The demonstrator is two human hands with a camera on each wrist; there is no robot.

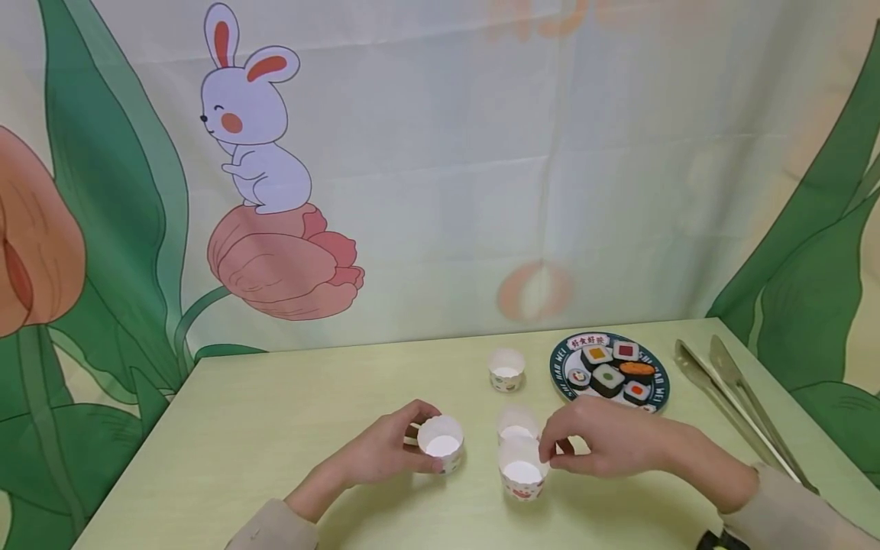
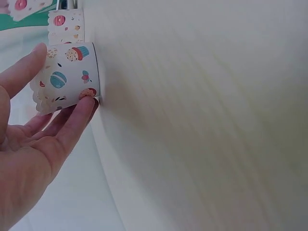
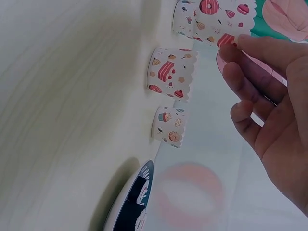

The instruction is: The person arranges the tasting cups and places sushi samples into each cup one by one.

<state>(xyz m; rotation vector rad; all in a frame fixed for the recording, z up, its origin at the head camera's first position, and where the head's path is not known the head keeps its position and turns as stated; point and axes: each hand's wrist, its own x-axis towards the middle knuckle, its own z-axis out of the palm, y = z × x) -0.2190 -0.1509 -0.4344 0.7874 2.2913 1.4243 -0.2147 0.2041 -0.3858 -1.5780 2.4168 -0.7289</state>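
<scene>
My left hand grips a white paper baking cup by its side, thumb and fingers around it. In the left wrist view that cup shows cupcake and macaron prints and a scalloped rim. To its right, my right hand pinches the rim of another paper cup between thumb and forefinger. The right wrist view shows red doughnut and cake prints on this cup, which appears raised off the table. Just behind it stands a third cup, partly hidden. Farther back is one more cup.
Beside the far cup lies a round dark-rimmed plate bearing several sushi pieces. Metal tongs rest at the table's right side. A printed cloth hangs behind the pale table.
</scene>
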